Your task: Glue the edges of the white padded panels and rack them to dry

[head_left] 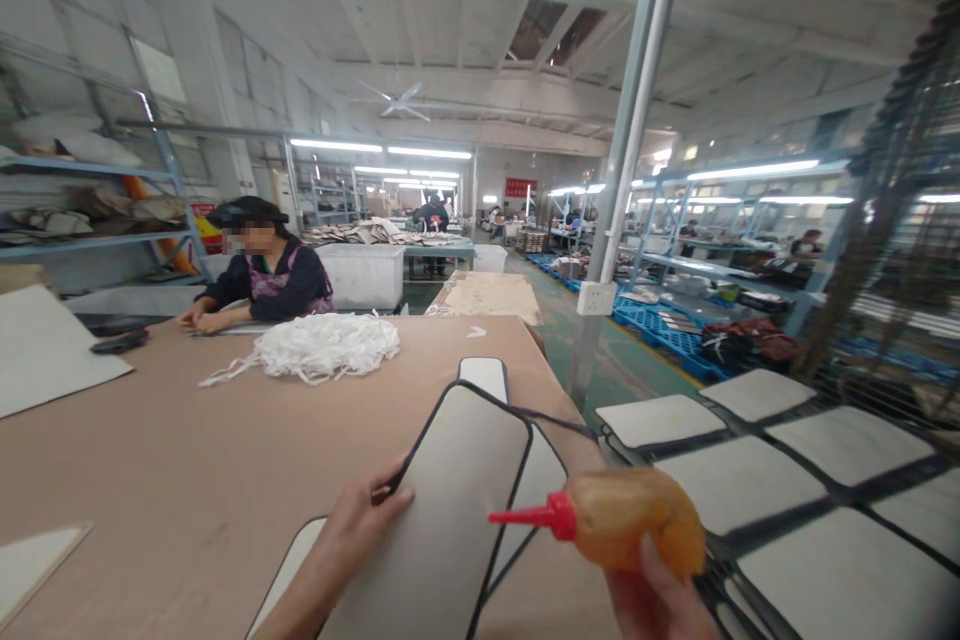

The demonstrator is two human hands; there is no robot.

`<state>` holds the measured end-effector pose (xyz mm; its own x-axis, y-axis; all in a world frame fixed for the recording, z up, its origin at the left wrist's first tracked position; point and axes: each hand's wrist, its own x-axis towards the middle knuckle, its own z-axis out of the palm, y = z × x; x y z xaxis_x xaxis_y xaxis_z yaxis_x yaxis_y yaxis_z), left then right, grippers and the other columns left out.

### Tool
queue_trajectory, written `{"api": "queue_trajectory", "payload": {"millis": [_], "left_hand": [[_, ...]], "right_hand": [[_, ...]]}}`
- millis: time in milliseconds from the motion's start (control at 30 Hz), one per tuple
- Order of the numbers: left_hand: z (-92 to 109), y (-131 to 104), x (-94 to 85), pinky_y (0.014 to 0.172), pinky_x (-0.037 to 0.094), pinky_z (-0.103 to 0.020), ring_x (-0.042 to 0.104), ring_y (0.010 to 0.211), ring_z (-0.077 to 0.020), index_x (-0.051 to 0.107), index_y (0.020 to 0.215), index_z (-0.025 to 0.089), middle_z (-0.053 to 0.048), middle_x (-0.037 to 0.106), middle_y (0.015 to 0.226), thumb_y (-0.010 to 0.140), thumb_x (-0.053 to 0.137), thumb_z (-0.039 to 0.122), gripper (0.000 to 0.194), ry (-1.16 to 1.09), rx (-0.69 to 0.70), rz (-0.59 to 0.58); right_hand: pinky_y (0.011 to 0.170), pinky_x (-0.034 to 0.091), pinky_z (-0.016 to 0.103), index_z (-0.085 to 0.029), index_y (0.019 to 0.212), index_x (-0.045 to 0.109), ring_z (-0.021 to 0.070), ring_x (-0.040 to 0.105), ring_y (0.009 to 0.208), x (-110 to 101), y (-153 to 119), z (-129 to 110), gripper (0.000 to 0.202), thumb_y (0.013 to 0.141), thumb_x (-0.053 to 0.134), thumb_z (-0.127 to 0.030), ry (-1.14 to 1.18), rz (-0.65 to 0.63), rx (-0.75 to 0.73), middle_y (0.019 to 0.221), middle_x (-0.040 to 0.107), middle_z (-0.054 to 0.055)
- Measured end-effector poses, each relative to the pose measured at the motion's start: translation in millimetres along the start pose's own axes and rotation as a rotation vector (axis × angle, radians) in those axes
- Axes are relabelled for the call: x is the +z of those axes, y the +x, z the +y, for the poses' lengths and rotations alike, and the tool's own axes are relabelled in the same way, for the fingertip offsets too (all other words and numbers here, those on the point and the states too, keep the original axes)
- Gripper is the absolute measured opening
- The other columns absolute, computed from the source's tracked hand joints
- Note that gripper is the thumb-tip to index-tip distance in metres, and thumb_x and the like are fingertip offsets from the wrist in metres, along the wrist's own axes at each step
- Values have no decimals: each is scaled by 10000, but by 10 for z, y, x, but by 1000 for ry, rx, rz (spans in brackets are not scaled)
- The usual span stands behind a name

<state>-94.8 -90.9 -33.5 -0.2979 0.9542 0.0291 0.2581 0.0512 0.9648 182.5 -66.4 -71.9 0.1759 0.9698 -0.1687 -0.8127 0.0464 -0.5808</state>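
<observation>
My left hand (365, 520) grips the left edge of a long pale panel (457, 480) with rounded corners and a black rim, thumb on top and fingers under it. In my right hand (660, 590) is a squeeze bottle (634, 520) of amber liquid, lying on its side in the grip. Its red nozzle (525, 516) points left over the panel's right part; whether the tip touches cannot be made out. Beneath the held panel, more black-edged panels (484, 377) stick out at the top, right and lower left.
A white heap of strips (326, 348) lies on the brown table (187, 460). A co-worker (270, 270) sits at the far left side. Stacked pale panels (750, 480) stand on my right, beyond the table edge. A metal post (600, 320) rises near the table's right corner.
</observation>
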Motion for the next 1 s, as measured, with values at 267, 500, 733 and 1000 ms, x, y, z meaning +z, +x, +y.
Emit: {"api": "queue_trajectory", "payload": {"millis": [267,500,733,1000], "left_hand": [[30,93,154,711,501,-277,683,845,-227,667,1135,168,-37,746,1008,673,687,277,475,-383,-150,-264],[80,279,185,653,523,-280,690,724,-216,677,1043,132,-45,763,831,563,708,179,484,-552,-303,-164],[-40,446,236,591,533,-283,687,661,-215,661,1023,128,-46,754,758,563,647,143,460,-522,-370,-154],[-142,547,332,616,547,-298,682,668,-210,586,1075,207,-10,729,744,639,653,205,441,-476,-542,-86]], "right_hand": [[770,536,293,-230,999,685,189,665,832,524,325,-114,509,523,863,-203,-236,-232,-334,896,734,2],[627,573,358,-291,1021,664,259,687,738,200,5,195,576,484,869,-249,-368,-378,-252,867,739,13],[656,561,349,-279,1070,649,241,667,728,220,91,215,603,503,855,-264,-462,-295,-351,886,725,26],[759,530,450,-294,1002,675,277,672,786,304,111,169,573,466,871,-248,-399,-230,-349,889,738,3]]}}
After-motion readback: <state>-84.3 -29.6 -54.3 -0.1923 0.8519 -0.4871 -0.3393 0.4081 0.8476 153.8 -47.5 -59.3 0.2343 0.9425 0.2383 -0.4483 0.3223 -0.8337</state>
